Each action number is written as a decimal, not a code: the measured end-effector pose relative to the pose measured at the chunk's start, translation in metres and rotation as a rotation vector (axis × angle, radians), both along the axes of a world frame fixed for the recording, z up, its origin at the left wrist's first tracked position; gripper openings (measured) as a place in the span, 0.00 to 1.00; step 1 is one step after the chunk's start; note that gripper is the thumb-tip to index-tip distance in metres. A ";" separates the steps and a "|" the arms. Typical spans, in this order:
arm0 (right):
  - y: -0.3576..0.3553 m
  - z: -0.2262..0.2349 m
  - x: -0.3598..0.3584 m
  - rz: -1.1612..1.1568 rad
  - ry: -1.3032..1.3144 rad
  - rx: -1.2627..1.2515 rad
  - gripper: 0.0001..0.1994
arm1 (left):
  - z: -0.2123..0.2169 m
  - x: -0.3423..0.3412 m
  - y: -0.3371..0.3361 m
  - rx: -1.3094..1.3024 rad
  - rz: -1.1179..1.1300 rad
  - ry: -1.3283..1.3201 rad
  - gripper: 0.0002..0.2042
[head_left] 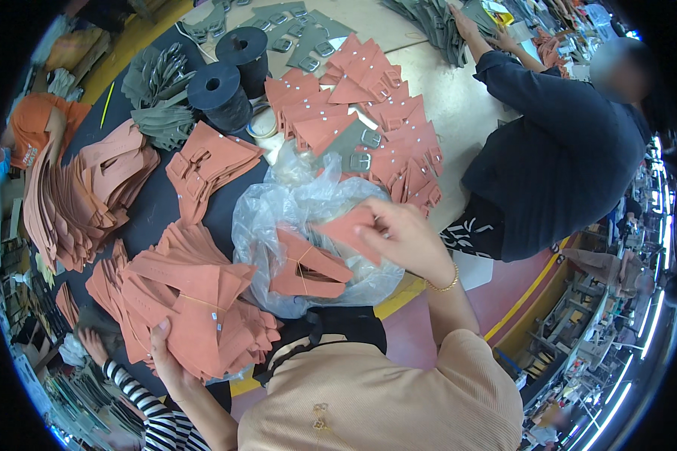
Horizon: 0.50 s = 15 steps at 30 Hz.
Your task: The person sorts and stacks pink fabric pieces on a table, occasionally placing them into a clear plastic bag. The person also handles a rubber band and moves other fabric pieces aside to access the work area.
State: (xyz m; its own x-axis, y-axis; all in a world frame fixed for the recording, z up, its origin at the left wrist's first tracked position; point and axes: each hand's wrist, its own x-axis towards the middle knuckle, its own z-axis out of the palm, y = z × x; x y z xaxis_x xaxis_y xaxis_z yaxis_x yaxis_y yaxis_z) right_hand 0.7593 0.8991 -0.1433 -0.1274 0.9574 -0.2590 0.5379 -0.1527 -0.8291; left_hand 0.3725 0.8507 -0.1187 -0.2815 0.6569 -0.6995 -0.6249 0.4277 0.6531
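While the left grip clasps the eight-o'clock stack, the right grip pinches a coral piece; one bundle looks bagged, the one-o'clock pieces unbagged.

a coral stack hides most left-hand fingers; a co-worker's head is blurred.

Pink floor, yellow floor line, pale tabletop, cluttered workbenches at right, bright strip lights
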 end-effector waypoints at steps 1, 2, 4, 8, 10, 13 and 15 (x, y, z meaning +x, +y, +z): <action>0.000 0.003 0.004 0.006 -0.084 0.075 0.11 | -0.001 -0.001 -0.001 0.004 -0.003 0.013 0.28; 0.001 0.003 0.006 -0.030 -0.108 0.079 0.12 | -0.001 -0.001 -0.001 0.040 -0.022 -0.021 0.28; 0.001 0.002 0.007 -0.106 -0.157 0.128 0.13 | -0.003 -0.001 -0.002 -0.023 -0.008 0.025 0.28; 0.001 -0.008 0.006 -0.171 0.063 0.046 0.12 | -0.004 0.000 -0.003 0.002 -0.004 0.082 0.29; 0.001 -0.018 0.004 -0.273 0.356 -0.042 0.12 | -0.003 0.001 -0.005 0.017 -0.021 0.113 0.30; 0.008 -0.051 0.004 -0.444 0.837 -0.053 0.12 | -0.003 0.001 -0.006 0.033 -0.035 0.094 0.31; 0.017 -0.084 0.007 -0.531 0.804 -0.174 0.12 | -0.003 0.001 -0.007 0.040 -0.043 0.075 0.31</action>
